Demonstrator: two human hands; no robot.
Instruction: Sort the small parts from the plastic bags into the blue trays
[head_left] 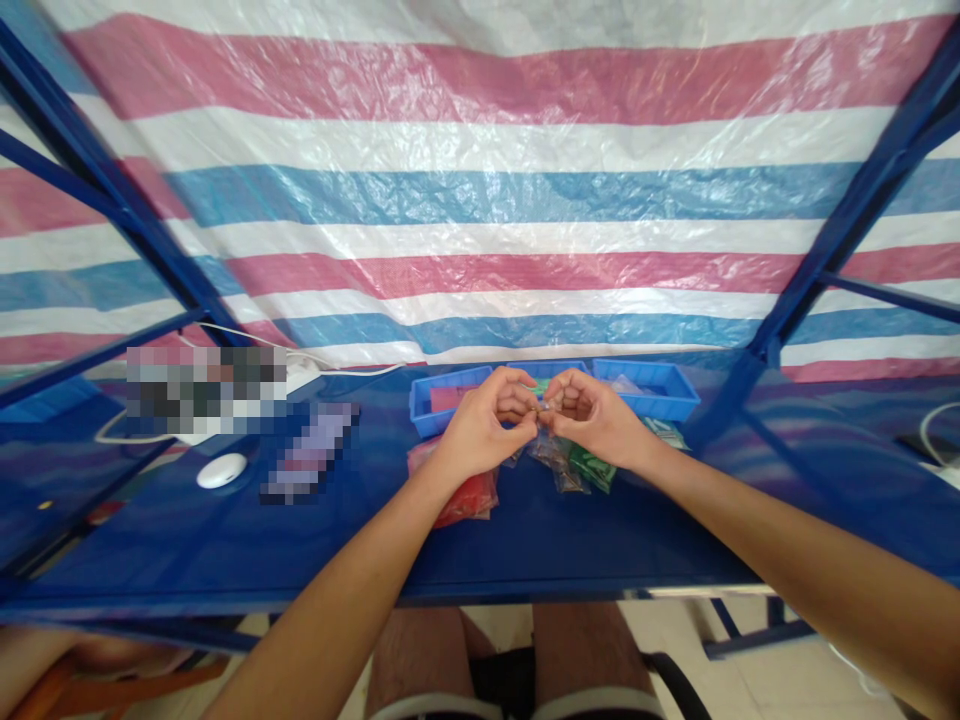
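My left hand (491,425) and my right hand (592,418) meet above the blue table, fingertips pinched close together. Between them is something small and partly see-through that I cannot make out. Just below the fingers lie clear plastic bags (562,468) with small contents, beside a green packet (594,466). Red plastic packets (469,500) lie under my left wrist, partly covered by it. Behind the hands stand blue trays: a left tray (427,425) with something pink in it, a middle one mostly hidden by my fingers, and a right tray (664,407) with clear plastic inside.
A white rounded case (222,470) and a blurred-out phone-shaped object (311,455) lie on the table (352,540) to the left. Cables and a pixelated pile (202,390) are farther back. Blue metal posts (847,210) and a striped plastic sheet (480,190) bound the table.
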